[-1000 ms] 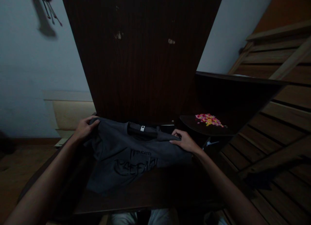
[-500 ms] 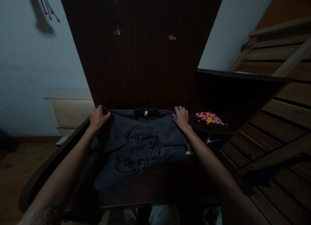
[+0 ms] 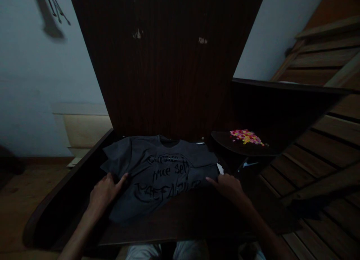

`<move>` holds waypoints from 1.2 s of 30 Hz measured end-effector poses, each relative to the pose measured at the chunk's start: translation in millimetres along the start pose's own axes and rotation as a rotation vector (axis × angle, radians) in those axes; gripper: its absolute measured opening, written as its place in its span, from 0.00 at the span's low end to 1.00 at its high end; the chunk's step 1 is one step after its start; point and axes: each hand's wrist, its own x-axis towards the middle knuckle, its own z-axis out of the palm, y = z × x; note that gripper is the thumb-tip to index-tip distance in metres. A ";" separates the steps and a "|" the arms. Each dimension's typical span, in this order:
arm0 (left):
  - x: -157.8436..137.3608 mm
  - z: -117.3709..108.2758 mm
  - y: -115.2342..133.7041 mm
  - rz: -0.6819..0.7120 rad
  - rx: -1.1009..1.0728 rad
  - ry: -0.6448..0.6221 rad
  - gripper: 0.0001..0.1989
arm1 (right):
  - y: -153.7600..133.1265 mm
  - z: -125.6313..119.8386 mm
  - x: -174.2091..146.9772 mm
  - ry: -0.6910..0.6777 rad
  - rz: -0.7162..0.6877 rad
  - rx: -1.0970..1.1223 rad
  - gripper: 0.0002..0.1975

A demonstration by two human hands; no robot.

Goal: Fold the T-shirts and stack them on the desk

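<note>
A dark grey T-shirt (image 3: 168,170) with black lettering lies on the dark wooden desk (image 3: 180,218), its collar toward the back panel. The sleeve on the left sticks out in creased points. At the shirt's left side is my left hand (image 3: 105,192), its thumb stretched over the cloth and apart from the bent fingers. My right hand (image 3: 230,187) is beside the right edge, with the thumb pointing in toward the fabric. Neither hand visibly pulls the cloth, and the undersides of the fingers are hidden.
Small pink, red and yellow pieces (image 3: 246,136) lie on a rounded shelf (image 3: 222,140) at the right. A tall dark panel (image 3: 168,65) rises behind the desk. Wooden slats (image 3: 332,136) stand farther right. A raised side board (image 3: 67,185) borders the desk's left.
Both hands have let go of the T-shirt's shoulders and moved down along its sides toward me. The collar end has settled lower, away from the back panel.
</note>
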 end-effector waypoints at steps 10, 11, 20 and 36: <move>-24.0 22.2 -7.0 0.022 -0.557 -0.046 0.17 | 4.7 39.4 -6.1 0.223 -0.046 0.617 0.17; -25.7 21.9 -5.9 0.013 -0.648 -0.035 0.17 | 4.1 38.7 -7.0 0.252 -0.032 0.698 0.17; -20.1 -20.7 -4.0 -0.199 -1.269 0.157 0.20 | -2.0 5.9 13.0 0.455 0.011 1.305 0.20; -33.3 -5.5 -59.3 -0.031 -0.714 -0.214 0.23 | 55.5 -1.3 -12.5 -0.078 -0.261 0.681 0.19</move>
